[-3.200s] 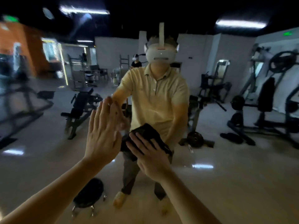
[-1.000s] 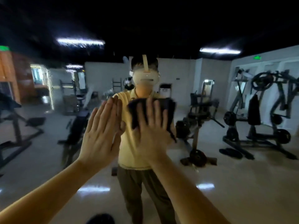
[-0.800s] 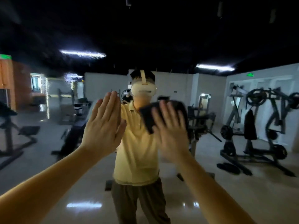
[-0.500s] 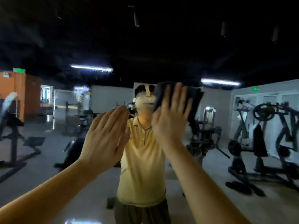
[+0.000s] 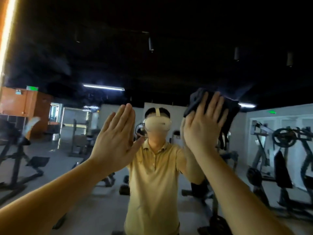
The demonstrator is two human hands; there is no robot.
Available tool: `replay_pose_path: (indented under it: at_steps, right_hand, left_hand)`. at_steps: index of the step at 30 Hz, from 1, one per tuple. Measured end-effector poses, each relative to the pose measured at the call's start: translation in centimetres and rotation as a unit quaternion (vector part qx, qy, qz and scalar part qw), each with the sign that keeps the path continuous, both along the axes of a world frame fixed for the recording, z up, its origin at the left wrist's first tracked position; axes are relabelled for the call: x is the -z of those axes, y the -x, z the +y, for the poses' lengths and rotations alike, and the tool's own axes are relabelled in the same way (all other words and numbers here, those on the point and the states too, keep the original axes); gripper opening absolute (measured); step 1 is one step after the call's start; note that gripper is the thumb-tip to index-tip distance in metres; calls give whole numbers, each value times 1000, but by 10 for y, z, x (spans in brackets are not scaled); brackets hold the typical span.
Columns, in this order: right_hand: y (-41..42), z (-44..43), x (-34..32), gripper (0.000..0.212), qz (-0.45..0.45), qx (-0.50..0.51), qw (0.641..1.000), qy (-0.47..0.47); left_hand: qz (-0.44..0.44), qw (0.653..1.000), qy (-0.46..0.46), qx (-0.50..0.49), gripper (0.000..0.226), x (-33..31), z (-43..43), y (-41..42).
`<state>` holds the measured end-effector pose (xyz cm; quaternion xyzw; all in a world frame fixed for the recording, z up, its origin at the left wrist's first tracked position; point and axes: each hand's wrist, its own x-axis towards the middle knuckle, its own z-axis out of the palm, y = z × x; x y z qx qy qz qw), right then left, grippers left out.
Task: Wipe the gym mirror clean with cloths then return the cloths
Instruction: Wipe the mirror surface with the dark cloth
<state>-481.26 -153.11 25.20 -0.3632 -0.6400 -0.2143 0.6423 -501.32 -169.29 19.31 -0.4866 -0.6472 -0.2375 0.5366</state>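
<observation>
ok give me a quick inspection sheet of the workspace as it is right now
surface: mirror, mostly a dark reflection; smears too blurred to judge
job's things: one dark cloth pressed on the mirror, upper right
clutter: nothing seen
hands: left hand flat, fingers straight, holding nothing; right hand presses the cloth with straight fingers
cables: nothing seen
surroundings: reflected person in a yellow shirt, weight machines, ceiling light
</observation>
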Motion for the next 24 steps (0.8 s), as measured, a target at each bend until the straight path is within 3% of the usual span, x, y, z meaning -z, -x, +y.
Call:
replay_pose_path:
  at_steps: [3, 6, 8, 10, 14, 18, 21, 24]
  right_hand:
    - [71, -44, 16, 67, -114, -52, 988, -95]
    - [110, -75, 41, 65, -325, -102, 921, -188]
    - [95, -62, 37, 65, -387, -98, 887, -230]
    - [60, -33, 18, 65, -336, -66, 915, -212]
    - [-26, 29, -16, 65, -100, 6, 993, -63]
    - [-11, 17, -37, 68, 62, 0, 997, 36]
    - [51, -29, -44, 67, 2, -34, 999, -30]
    - [104, -68, -26, 64, -209, -81, 964, -141]
  left_hand:
    - [0, 998, -11, 62, 77, -11, -19, 5]
    - [-59, 991, -101, 62, 66, -23, -38, 18]
    - [-86, 992, -86, 17, 71, -31, -44, 30]
    - [-94, 994, -44, -14, 83, -35, -43, 37]
    - [-87, 994, -45, -45, 99, -30, -31, 42]
    - [-68, 995, -42, -52, 102, -28, -31, 49]
    - [-70, 996, -18, -53, 98, -31, -38, 49]
    - [-94, 995, -22, -39, 90, -37, -45, 36]
